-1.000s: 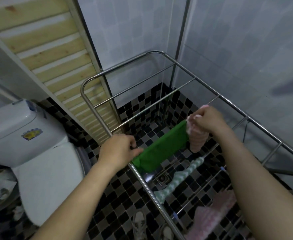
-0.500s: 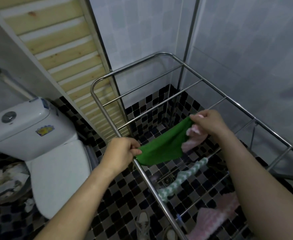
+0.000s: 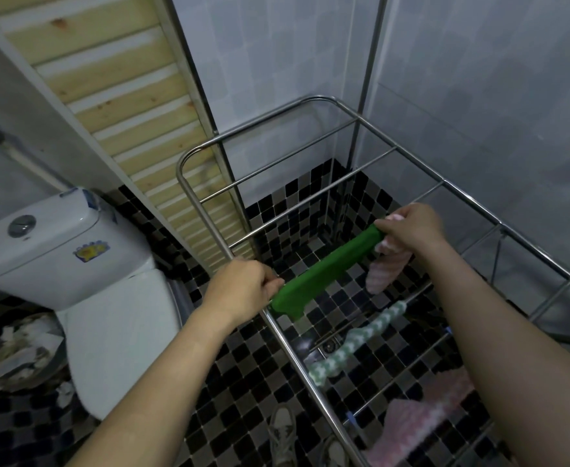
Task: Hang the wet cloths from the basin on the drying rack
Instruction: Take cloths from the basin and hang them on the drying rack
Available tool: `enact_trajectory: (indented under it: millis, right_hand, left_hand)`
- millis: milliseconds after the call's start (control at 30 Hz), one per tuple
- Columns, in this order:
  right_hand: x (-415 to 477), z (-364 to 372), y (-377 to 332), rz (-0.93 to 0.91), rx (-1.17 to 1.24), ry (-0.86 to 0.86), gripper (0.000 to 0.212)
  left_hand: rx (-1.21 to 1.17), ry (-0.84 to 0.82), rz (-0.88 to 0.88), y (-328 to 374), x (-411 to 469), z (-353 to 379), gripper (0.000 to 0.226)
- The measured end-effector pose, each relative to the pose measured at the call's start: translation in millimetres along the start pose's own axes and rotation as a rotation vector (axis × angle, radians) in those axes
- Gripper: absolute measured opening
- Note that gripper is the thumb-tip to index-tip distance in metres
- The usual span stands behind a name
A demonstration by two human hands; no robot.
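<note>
Drying rack [image 3: 287, 332] fills the frame from 12 to 5 o'clock; pink cloth [image 3: 421, 423] and white-green cloth [image 3: 354, 345] already hung at 5 o'clock. Green cloth [image 3: 324, 274] stretched over a middle rail, centre frame; left hand [image 3: 243, 288] grip closed on its near end, right hand [image 3: 411, 227] grip holding its far end plus a pink-striped cloth [image 3: 386, 273], unhung. Basin not visible; remainder cannot tell.

I'm seeing the rack [image 3: 313, 372] gleaming as polished metal tubing, while the green cloth [image 3: 327, 273] is looking matt and soft, and the pink cloth [image 3: 386, 271] is showing a ribbed, fuzzy weave. The toilet [image 3: 64, 244] is shining as glossy ceramic beside slats [image 3: 115, 96] of pale, unfinished-looking wood. The floor [image 3: 243, 382] is showing small glazed tiles, and the wall [image 3: 479, 96] tiles are looking smooth and dull.
</note>
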State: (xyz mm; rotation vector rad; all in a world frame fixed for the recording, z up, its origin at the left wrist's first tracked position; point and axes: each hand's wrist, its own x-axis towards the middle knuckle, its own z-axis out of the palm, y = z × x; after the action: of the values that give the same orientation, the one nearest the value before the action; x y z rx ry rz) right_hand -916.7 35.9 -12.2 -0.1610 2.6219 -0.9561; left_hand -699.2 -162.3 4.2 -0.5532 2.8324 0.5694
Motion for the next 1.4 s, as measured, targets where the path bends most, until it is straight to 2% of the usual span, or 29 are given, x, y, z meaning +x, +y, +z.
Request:
enact_trajectory:
  millis: [233,300,367,433,500,567,633,733,767,867,933,1067,1167,1267,1400]
  right_hand:
    - [2.1,-3.0,4.5,0.135,0.275,-0.018,0.013]
    - [2.1,-2.5,5.2,0.153,0.307,-0.009,0.013]
    - [4.3,-0.3,5.7,0.157,0.318,0.027,0.014]
    - [6.0,1.3,6.3,0.137,0.281,0.092,0.018]
    - [7.4,0.9,6.2,0.083,0.196,0.148,0.02]
    - [9.2,0.1,7.7,0.042,0.131,0.191,0.012]
    - [11.3,0.5,10.6,0.035,0.106,0.221,0.006]
    - [11.2,1.3,12.5,0.028,0.069,0.235,0.017]
    - [10.3,0.4,11.7,0.016,0.042,0.236,0.016]
    - [9.2,-1.2,11.4,-0.017,0.022,0.227,0.009]
    - [10.7,-2.2,13.4,-0.026,0.061,0.203,0.009]
    - [13.7,-5.2,17.5,0.063,0.309,0.154,0.005]
    - [13.3,-8.0,18.4,0.11,0.442,0.124,0.013]
    - [12.7,-7.2,14.2,0.143,0.443,0.061,0.006]
    - [13.0,-7.9,14.8,0.167,0.408,0.033,0.009]
  left_hand:
    - [-0.115,-0.112,-0.03,6.0,5.6,-2.9,0.018]
    - [-0.127,-0.058,-0.029,7.7,-1.1,-2.1,0.016]
    - [-0.078,0.029,0.048,15.4,-10.0,0.6,0.009]
    - [-0.068,0.096,0.17,22.8,-17.5,4.2,0.014]
    - [-0.117,0.143,0.157,21.1,-17.8,3.0,0.018]
    - [-0.034,0.147,0.071,12.5,-15.8,2.6,0.02]
    - [0.152,0.041,0.043,10.2,-14.1,5.3,0.026]
    - [0.256,-0.052,0.007,20.1,-7.8,9.8,0.039]
    - [0.209,-0.06,-0.024,22.5,-3.8,11.5,0.038]
    - [-0.154,0.001,-0.145,22.9,5.2,18.9,0.022]
    - [-0.218,0.083,-0.142,19.8,5.0,21.5,0.016]
    - [-0.097,0.195,-0.053,-1.1,-5.9,18.4,0.018]
    - [0.058,0.204,0.002,-10.5,-13.8,14.9,0.025]
    - [0.175,0.168,0.031,-7.5,-18.8,13.1,0.029]
    - [0.162,0.163,0.043,-4.7,-18.8,13.6,0.026]
